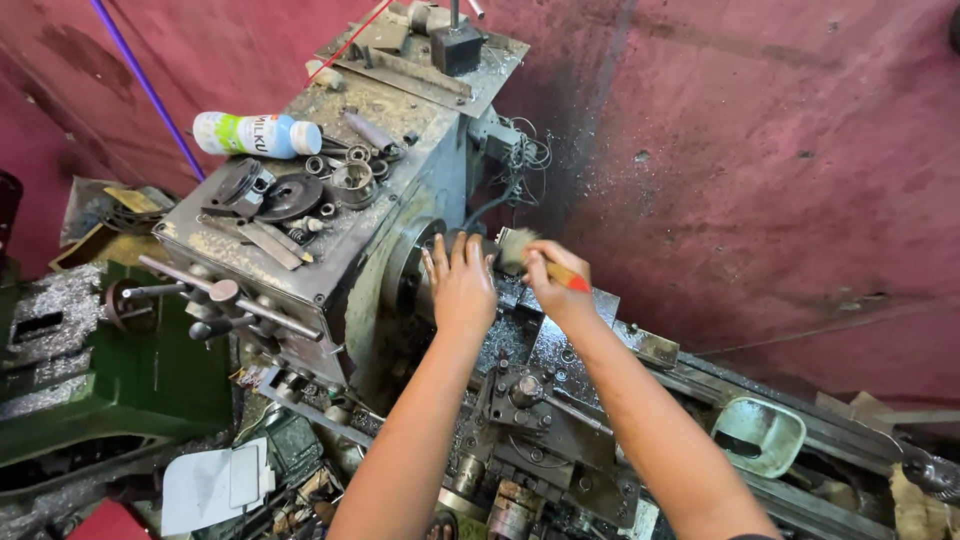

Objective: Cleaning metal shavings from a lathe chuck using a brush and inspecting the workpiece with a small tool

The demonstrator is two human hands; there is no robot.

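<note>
Brushing down the chuck of a worn lathe, both my hands at the spindle.

My right hand [556, 280] is clenched around the orange handle of a paintbrush [530, 256], its pale bristles pressed against the round chuck [412, 268], so the tip can reach the grimy metal just beside the headstock. My left hand [460, 285] lies flat on the chuck with fingers spread and released, holding nothing, seemingly to steady it while the brush works. On top of the headstock [330, 190], within easy reach, lie loose rings, gears and flat bars, and a white plastic bottle [255, 134] rests on its side. Below my arms sits the tool post [525, 400], dark with oil and shavings. A dark red wall [760, 160] stands behind.
</note>
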